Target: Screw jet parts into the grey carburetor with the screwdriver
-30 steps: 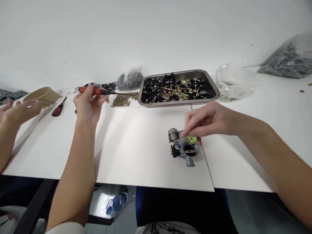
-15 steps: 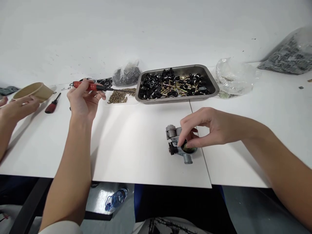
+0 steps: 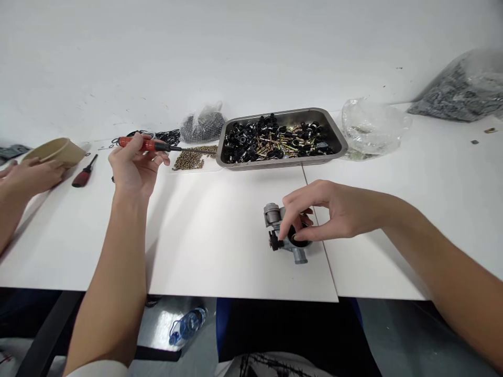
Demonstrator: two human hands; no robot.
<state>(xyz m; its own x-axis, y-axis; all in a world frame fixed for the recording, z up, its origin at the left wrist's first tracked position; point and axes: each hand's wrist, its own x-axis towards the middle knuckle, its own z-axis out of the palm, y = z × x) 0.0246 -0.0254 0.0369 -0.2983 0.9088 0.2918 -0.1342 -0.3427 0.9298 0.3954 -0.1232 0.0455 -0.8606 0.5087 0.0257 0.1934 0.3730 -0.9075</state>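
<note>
My left hand (image 3: 135,165) is raised over the left part of the table, its fingers wrapped round the red handle of a screwdriver (image 3: 143,144) whose shaft points right toward the tray. My right hand (image 3: 326,209) is above a small grey metal carburetor (image 3: 272,214), which lies on the table near the seam. Its thumb and fingers are bent together at the carburetor's round dark opening (image 3: 302,242). A tiny brass-coloured spot shows at the thumb tip; what the fingers pinch there is mostly hidden. A black fitting (image 3: 274,240) sits on the carburetor's left side.
Beyond the carburetor stands a metal tray (image 3: 283,165) of black and brass parts. Small brass pieces (image 3: 190,159), bagged dark parts (image 3: 202,125), a clear bag (image 3: 373,128) and another screwdriver (image 3: 81,178) lie around. At left, a co-worker's hands (image 3: 33,178) touch a tan bowl (image 3: 65,151).
The view has shifted slightly. My right fingers stay at the carburetor's opening, where less of the yellowish piece shows. My left hand still holds the screwdriver. The co-worker's hand has moved along the bowl.
</note>
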